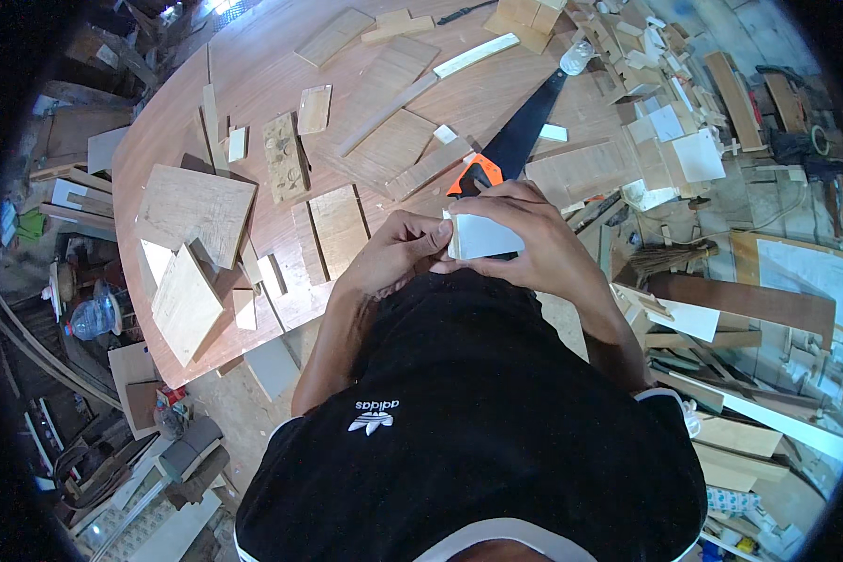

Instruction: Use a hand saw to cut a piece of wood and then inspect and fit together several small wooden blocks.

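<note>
White-faced block (485, 237), small, a thin wood-coloured strip along its left side: held in both hands, just on the near side of the handsaw (479, 174). Left hand (405, 247): thumb and fingers pinching the block's left edge. Right hand (534, 225): fingers closed around the block from the right, bearing on its far and near sides. Handsaw, orange-and-black handle, dark blade: on the brown worktop (253, 80), tip pointing away and rightward, handle partly covered by the right hand. Flat board (339, 229), pale wood: left of the handsaw. Tilted board (187, 304), light-coloured, and square board (197, 211), greyish: well to the handsaw's left, close together. Twig brush (670, 258), brown: well to the handsaw's right. Wooden plank (581, 171), flat: right of the handsaw's handle. Pitted block (285, 157), wood, hollows in its face: left of the handsaw. Small white offcut (554, 133): just right of the handsaw's blade. Small panel (315, 109), wood: left of the handsaw, farther out than the pitted block. Clear container (577, 57): at the handsaw's tip; contact uncertain. White strip (476, 55), long: left of that tip.
</note>
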`<action>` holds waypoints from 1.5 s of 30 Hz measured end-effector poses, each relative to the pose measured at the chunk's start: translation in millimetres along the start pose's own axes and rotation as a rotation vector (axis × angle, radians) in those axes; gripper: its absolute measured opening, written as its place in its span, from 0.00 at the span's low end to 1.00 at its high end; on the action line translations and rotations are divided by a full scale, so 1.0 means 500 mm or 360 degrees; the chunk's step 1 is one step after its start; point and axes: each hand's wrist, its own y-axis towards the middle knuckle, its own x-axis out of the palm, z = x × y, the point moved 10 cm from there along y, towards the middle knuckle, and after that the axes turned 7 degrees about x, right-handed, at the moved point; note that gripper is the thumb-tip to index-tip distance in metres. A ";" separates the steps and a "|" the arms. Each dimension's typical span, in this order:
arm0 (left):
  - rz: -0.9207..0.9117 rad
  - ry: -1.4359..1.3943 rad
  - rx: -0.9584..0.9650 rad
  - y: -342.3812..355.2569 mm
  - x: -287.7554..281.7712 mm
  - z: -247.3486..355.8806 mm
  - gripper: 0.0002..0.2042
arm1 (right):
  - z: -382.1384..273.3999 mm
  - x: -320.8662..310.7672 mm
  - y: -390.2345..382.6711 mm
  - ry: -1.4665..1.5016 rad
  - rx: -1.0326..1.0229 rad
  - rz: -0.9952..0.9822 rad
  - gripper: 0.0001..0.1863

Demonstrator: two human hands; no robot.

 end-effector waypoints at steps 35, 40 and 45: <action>-0.0053 0.0493 0.0696 -0.025 0.033 0.151 0.16 | 0.003 -0.080 -0.038 0.1057 0.0212 0.0410 0.29; -0.0020 0.0533 0.0667 -0.026 0.027 0.151 0.16 | -0.008 -0.085 -0.037 0.1175 0.0152 0.0460 0.30; 0.0062 0.0415 0.0493 -0.021 0.009 0.129 0.16 | -0.065 -0.125 -0.040 0.0280 -0.0194 0.0537 0.31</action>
